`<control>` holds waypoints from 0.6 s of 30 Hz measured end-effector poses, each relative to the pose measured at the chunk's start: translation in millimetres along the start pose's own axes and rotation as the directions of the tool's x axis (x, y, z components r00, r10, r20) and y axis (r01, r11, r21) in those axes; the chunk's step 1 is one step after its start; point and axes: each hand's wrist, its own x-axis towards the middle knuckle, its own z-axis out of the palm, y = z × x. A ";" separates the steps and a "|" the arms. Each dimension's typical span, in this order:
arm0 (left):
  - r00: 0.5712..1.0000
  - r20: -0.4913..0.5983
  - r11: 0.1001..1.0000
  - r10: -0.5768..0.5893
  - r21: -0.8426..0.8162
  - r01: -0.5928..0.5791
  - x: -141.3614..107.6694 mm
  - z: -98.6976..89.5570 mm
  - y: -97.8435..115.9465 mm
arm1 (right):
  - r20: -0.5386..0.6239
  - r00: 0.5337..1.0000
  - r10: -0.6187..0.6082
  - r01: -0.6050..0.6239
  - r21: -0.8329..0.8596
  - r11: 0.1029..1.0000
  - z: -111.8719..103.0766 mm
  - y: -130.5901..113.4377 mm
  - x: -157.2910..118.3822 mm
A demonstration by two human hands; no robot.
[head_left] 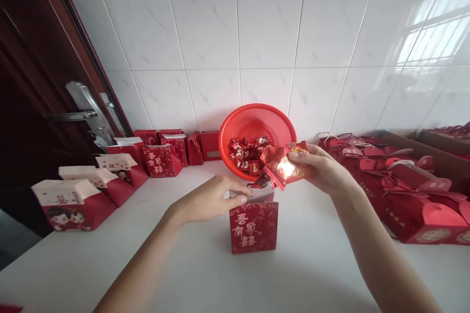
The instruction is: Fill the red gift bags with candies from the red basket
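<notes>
A red paper gift box (254, 234) with pale Chinese characters stands upright on the white table, its top open. My left hand (211, 198) grips the box's upper left edge between thumb and fingers. Just above the opening, my right hand (325, 166) is closed on several shiny red candy packets (282, 168). One darker wrapped candy (261, 182) shows beneath them, over the box's mouth. Behind the packets, a red plastic basket (229, 122) leans tilted near the wall with many small wrapped candies (240, 149) inside. The box's inside is mostly hidden.
Several more red gift boxes (162, 160) stand at the left and along the wall. At right are many red boxes with handles (414, 215), some beside a cardboard carton (404, 139). White tiles (209, 24) form the back wall; a dark door (29, 58) is at left.
</notes>
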 end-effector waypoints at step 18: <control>0.957 0.269 0.994 -0.110 0.005 0.113 4.9 -7.0 1.4 | 0.110 0.976 0.188 -0.169 -0.162 0.972 17.6 26.9 8.1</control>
